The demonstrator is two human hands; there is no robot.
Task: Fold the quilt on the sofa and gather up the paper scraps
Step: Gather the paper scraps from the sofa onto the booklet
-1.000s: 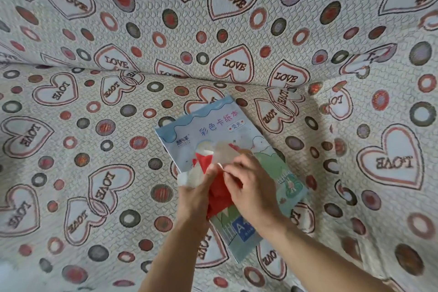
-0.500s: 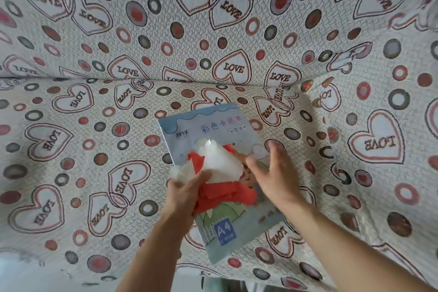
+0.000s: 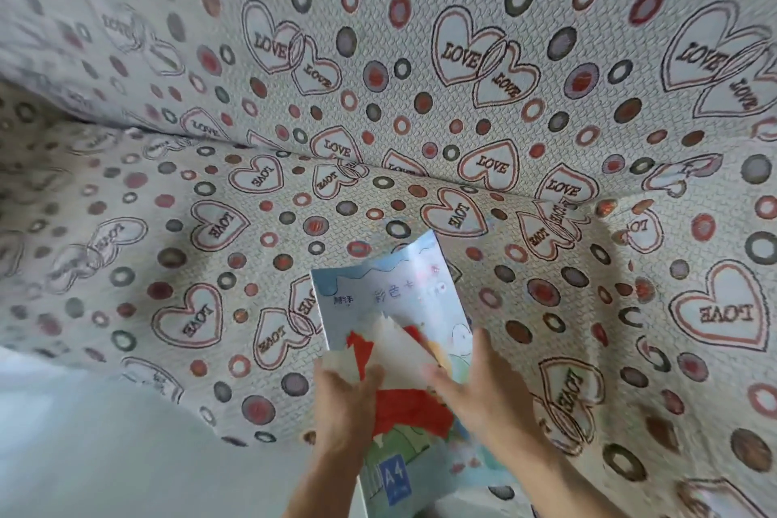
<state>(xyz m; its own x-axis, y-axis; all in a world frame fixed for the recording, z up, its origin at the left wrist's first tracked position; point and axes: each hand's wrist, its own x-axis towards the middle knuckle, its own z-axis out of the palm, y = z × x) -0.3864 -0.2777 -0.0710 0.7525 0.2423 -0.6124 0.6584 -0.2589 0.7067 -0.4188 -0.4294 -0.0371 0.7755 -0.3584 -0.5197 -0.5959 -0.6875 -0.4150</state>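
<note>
Low in the frame's centre, the left hand (image 3: 342,404) pinches the scraps (image 3: 403,370) against the pad (image 3: 395,307); the right hand (image 3: 475,387) lies flat, fingers straight, on them, over the sofa (image 3: 210,265).

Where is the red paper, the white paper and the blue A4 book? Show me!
red paper scrap (image 3: 410,408), head view, on its lower torn part between the hands.
white paper scrap (image 3: 399,349), head view, on its flat middle.
A4 book (image 3: 395,294), head view, on the pale blue upper cover.
</note>
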